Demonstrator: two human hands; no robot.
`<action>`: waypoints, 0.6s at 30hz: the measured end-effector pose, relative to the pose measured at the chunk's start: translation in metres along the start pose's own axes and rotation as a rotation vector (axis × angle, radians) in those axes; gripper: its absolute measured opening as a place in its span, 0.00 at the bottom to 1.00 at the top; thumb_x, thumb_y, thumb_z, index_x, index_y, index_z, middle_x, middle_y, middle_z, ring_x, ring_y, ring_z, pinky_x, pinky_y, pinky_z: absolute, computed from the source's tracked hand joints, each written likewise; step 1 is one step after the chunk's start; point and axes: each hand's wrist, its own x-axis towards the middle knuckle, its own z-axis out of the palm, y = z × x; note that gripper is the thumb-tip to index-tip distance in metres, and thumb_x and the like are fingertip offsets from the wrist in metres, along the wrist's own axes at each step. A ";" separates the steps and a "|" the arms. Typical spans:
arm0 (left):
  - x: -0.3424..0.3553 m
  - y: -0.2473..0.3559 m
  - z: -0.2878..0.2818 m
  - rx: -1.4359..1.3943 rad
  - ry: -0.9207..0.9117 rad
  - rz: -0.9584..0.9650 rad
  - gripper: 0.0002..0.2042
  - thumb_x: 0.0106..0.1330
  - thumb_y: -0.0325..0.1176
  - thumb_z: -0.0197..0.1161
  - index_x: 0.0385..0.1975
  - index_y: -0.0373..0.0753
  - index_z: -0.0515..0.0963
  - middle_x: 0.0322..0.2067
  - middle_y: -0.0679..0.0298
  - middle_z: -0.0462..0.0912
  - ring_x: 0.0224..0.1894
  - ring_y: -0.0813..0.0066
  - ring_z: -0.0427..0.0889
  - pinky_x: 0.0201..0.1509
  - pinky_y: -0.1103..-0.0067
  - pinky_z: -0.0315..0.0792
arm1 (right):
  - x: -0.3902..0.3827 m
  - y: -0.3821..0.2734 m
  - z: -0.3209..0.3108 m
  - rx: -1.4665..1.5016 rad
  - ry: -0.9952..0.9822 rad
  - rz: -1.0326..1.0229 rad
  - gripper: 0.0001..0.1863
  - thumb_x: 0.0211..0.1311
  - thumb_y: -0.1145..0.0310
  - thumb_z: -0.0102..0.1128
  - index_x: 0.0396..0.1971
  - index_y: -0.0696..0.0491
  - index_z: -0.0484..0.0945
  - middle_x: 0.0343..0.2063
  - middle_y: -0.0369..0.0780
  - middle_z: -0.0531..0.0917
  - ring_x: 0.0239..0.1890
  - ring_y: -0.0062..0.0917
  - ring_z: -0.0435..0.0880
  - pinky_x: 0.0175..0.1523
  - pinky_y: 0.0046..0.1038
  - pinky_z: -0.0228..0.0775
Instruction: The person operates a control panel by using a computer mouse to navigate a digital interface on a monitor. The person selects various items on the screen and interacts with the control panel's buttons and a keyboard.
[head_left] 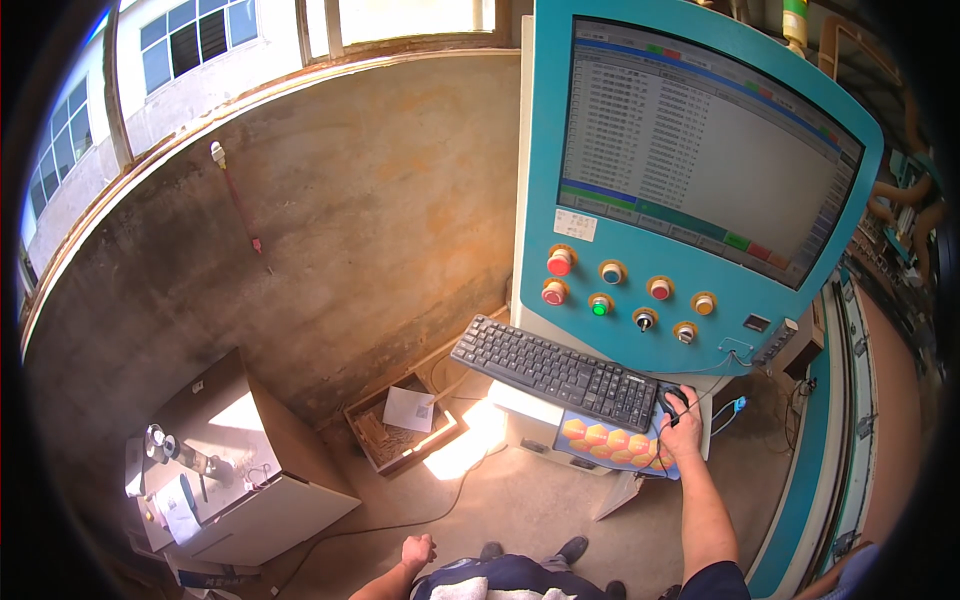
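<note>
My right hand point(682, 428) rests over a black computer mouse point(675, 400), fingers wrapped round it. Under that hand lies a mouse pad point(610, 440) with an orange and yellow hexagon pattern. A black keyboard point(560, 372) sits just to the left, tilted on a pale shelf that juts from a teal control cabinet point(545, 130). My left hand point(418, 550) hangs low near my body, its fingers curled in and nothing visible in them. Above the keyboard, the cabinet's screen point(700, 150) displays a list of rows in a window.
Red, green, blue and yellow buttons and switches point(600, 305) line the panel below the screen. At left stands a box-like table point(270, 520) with small items on it. A wooden crate point(400, 455) sits by the wall; a cable point(450, 510) crosses the floor. Machine rails point(850, 400) run along the right.
</note>
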 end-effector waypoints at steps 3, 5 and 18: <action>0.000 0.000 -0.001 0.001 0.002 -0.009 0.22 0.58 0.40 0.44 0.23 0.27 0.80 0.15 0.53 0.80 0.17 0.67 0.80 0.27 0.75 0.76 | 0.000 -0.002 0.001 0.005 -0.001 0.005 0.20 0.41 0.78 0.56 0.41 0.52 0.79 0.54 0.47 0.70 0.54 0.43 0.71 0.59 0.34 0.65; 0.001 0.001 0.000 0.000 -0.006 -0.005 0.22 0.58 0.40 0.44 0.23 0.26 0.79 0.15 0.53 0.80 0.17 0.67 0.80 0.27 0.76 0.76 | 0.000 -0.001 0.001 0.000 0.004 0.002 0.20 0.41 0.78 0.56 0.41 0.52 0.79 0.54 0.47 0.70 0.55 0.43 0.71 0.59 0.34 0.65; 0.004 -0.005 0.002 -0.032 0.030 0.003 0.21 0.58 0.38 0.44 0.21 0.24 0.78 0.14 0.51 0.79 0.16 0.66 0.79 0.24 0.74 0.75 | 0.001 -0.003 0.001 -0.025 -0.047 0.125 0.26 0.47 0.72 0.56 0.51 0.45 0.74 0.58 0.41 0.67 0.57 0.39 0.69 0.58 0.32 0.66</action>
